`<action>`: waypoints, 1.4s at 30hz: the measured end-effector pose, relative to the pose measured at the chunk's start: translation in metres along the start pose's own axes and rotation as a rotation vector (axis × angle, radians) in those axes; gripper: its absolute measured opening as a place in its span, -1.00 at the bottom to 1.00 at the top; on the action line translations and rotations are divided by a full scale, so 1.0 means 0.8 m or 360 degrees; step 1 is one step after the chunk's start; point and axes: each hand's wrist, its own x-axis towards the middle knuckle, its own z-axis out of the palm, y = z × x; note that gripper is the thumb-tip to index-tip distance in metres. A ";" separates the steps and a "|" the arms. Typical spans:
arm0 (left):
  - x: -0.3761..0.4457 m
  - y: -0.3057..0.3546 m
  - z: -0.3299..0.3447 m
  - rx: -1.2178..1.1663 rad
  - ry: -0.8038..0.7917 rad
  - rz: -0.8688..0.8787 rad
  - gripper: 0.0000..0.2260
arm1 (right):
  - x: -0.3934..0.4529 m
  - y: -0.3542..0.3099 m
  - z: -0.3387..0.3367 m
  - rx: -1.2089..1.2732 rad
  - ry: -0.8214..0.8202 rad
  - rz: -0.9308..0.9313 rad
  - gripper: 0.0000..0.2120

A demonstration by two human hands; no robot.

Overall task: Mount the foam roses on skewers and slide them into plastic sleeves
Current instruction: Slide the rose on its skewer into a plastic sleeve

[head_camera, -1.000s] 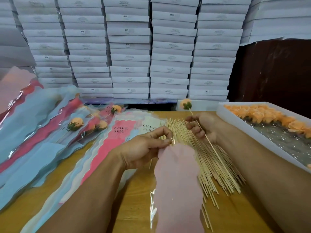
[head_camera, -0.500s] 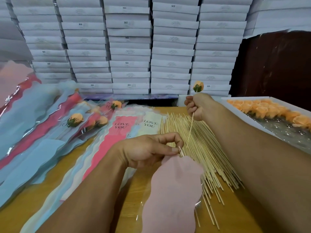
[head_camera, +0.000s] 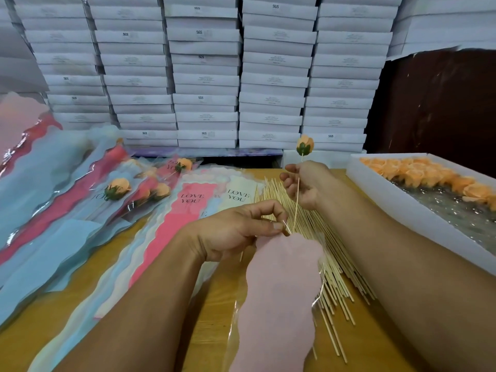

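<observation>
Pinching mouth of pink sleeve (head_camera: 279, 296) with left hand (head_camera: 236, 232), so opening stays spread. Right hand (head_camera: 303, 186) pinches skewer (head_camera: 296, 202) upright, rose (head_camera: 305, 144) on top, tip aimed at sleeve mouth, above loose skewers (head_camera: 335, 264) on table (head_camera: 214, 304).

"LOVE YOU" stood in dark letters on a pink sleeve (head_camera: 191, 198) and again on a cream sleeve (head_camera: 238, 195) beside it, both lying on the tabletop (head_camera: 212, 296). The same words showed partly on a sleeve holding a rose (head_camera: 103, 191) farther left. "SGS" was printed on several of the stacked white boxes (head_camera: 199, 32) behind; their smaller labels were too blurred to read.
</observation>
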 end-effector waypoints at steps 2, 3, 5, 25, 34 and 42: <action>0.001 0.000 0.001 0.0054 0.0078 0.0029 -0.94 | -0.012 0.004 -0.004 0.0011 -0.0048 -0.0004 -0.79; 0.002 -0.001 0.001 0.0080 0.0103 0.0049 -0.94 | -0.019 0.007 -0.005 -0.0004 -0.0080 -0.0003 -0.80; 0.003 -0.002 0.003 0.0101 0.0159 0.0092 -0.93 | -0.033 0.012 -0.009 -0.0107 -0.0170 0.0017 -0.83; 0.015 0.000 0.006 -0.0170 0.0620 0.0353 -0.90 | -0.084 0.030 -0.034 -0.0347 -0.0878 0.0018 -0.73; 0.014 0.002 0.013 -0.0372 0.0550 0.0369 -0.94 | -0.084 0.033 -0.033 -0.0226 -0.0907 -0.0012 -0.73; 0.013 0.000 0.017 -0.0313 0.0260 0.0200 -0.94 | -0.069 0.022 -0.046 0.0105 -0.0522 -0.0172 -0.44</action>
